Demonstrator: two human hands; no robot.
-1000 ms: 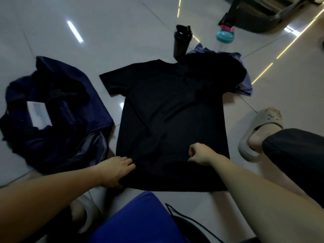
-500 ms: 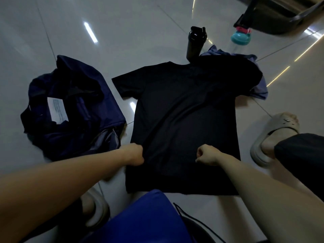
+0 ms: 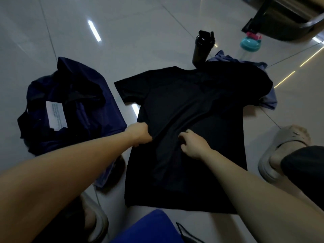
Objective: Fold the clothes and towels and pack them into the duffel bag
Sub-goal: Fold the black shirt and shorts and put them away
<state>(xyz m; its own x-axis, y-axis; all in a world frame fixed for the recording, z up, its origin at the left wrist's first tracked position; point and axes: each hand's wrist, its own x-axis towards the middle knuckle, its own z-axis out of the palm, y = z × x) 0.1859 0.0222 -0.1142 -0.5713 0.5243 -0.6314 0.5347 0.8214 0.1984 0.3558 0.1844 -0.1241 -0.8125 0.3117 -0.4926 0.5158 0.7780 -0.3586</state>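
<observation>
A black T-shirt lies spread flat on the tiled floor, collar away from me. My left hand grips the shirt's left side edge around mid-body. My right hand has its fingers curled and pinches the cloth near the middle of the shirt. Ridges of fabric run between the two hands. The navy duffel bag sits crumpled to the left with a white label on it. A blue-grey garment pokes out from under the shirt's right shoulder.
A black bottle stands just beyond the collar. A teal and pink bottle lies further right, near a dark furniture base. My slippered foot is at the right. Blue cloth lies at the bottom.
Both hands have moved up the shirt from near the hem to mid-body. My right hand shifted left toward the centre, and the fabric between the hands has bunched into ridges.
</observation>
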